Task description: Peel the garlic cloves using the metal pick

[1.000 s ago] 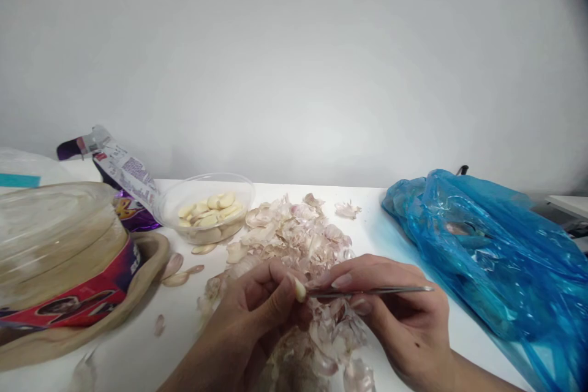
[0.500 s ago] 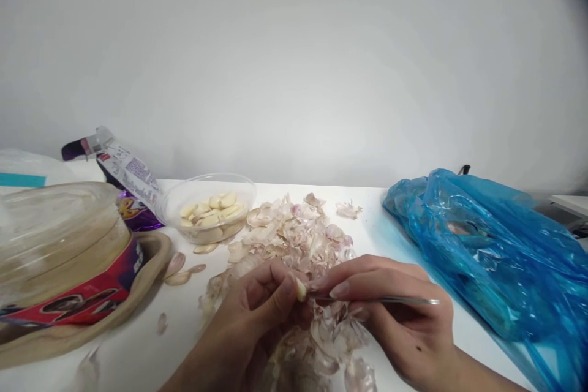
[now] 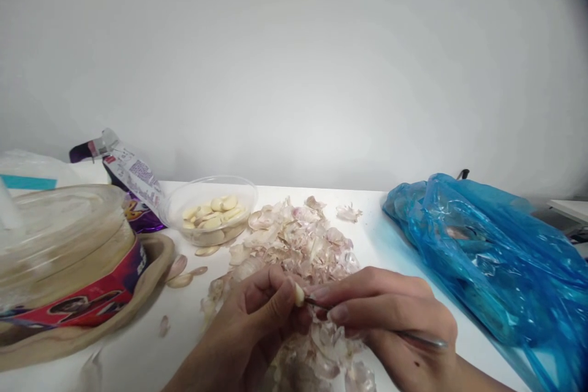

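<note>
Between the thumb and fingers of my left hand (image 3: 261, 318) is a pale garlic clove (image 3: 299, 295). My right hand (image 3: 395, 312) is closed on a thin metal tool (image 3: 427, 340); its rounded end sticks out past the palm, and its tip points at the clove. I cannot make out what kind of tool it is. Under and beyond both hands lies a heap of papery garlic skins (image 3: 298, 242). Behind my left hand stands a clear plastic bowl (image 3: 248, 199) holding several peeled cloves (image 3: 215, 213).
A blue plastic bag (image 3: 487, 257) lies on the right. To the left are a lidded tub with a red label (image 3: 92, 300) and a purple snack packet (image 3: 138, 180). Loose cloves (image 3: 179, 280) rest beside the tub on the white table (image 3: 193, 324).
My right hand has turned the metal tool, so its rear end sits lower and its tip angles up toward the clove. My left hand keeps its pinch. The view has shifted slightly.
</note>
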Demonstrator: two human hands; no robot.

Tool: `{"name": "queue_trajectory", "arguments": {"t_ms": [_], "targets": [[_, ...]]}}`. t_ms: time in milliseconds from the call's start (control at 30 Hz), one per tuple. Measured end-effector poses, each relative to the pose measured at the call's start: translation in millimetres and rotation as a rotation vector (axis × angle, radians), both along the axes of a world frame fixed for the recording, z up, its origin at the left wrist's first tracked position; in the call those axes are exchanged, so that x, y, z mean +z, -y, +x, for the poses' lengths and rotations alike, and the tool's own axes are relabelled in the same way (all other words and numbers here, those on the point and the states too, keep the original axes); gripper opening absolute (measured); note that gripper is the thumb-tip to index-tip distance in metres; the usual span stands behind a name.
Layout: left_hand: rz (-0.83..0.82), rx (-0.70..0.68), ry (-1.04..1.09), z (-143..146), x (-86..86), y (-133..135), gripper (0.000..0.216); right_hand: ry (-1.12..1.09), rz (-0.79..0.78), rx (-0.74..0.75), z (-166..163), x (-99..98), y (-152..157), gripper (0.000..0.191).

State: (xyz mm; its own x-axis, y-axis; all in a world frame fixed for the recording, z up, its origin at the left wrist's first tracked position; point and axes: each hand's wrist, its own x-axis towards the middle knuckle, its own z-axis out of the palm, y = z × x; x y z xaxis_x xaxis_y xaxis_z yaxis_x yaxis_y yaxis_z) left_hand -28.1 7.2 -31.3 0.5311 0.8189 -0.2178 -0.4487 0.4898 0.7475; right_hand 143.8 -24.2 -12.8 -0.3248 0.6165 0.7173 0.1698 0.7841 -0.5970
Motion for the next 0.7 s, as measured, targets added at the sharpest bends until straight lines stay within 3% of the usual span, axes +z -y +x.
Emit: {"name": "queue_trajectory", "arguments": {"t_ms": [433, 700], "targets": [[-0.016, 0.024, 0.032, 0.7, 1.1, -2.4, 0.019, -0.029, 0.031, 0.034, -1.9, -1.9, -1.8, 0.031], [-0.130, 0.051, 0.084, 2.7, 12.5, -0.7, 0.014, -0.076, -0.018, -0.062, -0.3, -6.2, -1.6, 0.030]]}}
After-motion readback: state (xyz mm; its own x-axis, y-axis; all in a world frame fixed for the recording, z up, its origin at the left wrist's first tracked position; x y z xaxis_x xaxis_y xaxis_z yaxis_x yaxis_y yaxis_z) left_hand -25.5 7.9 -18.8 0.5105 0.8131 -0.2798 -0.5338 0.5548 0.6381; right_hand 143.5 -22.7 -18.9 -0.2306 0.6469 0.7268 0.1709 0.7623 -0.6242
